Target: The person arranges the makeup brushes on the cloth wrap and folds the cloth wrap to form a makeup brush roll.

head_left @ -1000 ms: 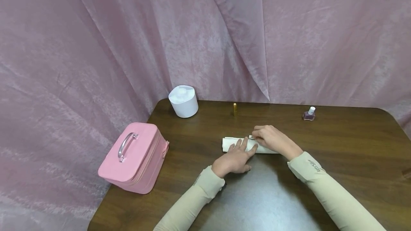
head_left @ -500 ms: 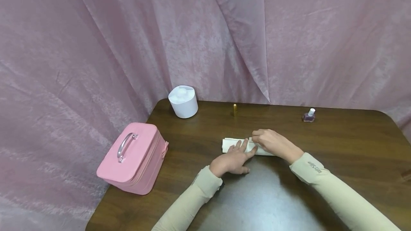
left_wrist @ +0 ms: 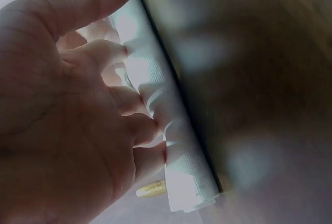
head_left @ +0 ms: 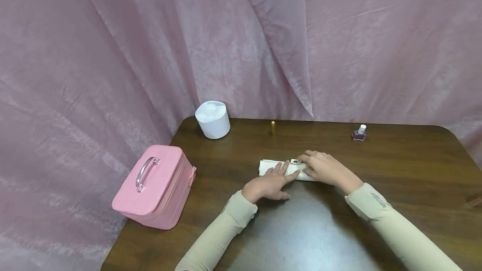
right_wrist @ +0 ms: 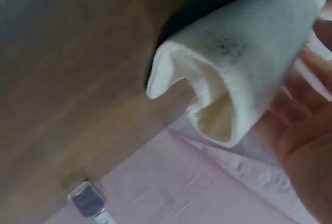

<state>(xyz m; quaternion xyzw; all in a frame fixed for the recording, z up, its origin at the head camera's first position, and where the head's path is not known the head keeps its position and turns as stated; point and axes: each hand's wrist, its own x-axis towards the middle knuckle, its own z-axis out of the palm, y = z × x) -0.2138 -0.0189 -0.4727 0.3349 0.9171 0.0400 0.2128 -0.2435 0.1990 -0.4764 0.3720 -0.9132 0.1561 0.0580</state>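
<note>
A rolled white cloth (head_left: pixel 266 166) lies across the table in the head view, a small tab with a dark round snap (head_left: pixel 295 161) on its top edge. My left hand (head_left: pixel 269 185) presses on it with spread, nearly straight fingers; the fingertips line its side in the left wrist view. My right hand (head_left: pixel 325 170) holds the roll just right of the tab, thumb on the near side and fingers reaching over the far side. In the right wrist view, the roll's end (right_wrist: pixel 215 92) shows loose layers with a hollow inside and dark specks on the outer cloth.
A pink case (head_left: pixel 154 187) with a silver handle stands at the left. Along the back are a white tissue roll (head_left: pixel 213 121), a small gold tube (head_left: pixel 273 127) and a purple nail polish bottle (head_left: pixel 359 134). A pink curtain (head_left: pixel 241 53) hangs behind the table (head_left: pixel 406 158).
My right fingers, earlier over the tab, have shifted slightly right, so the snap now shows. My left hand stays on the roll.
</note>
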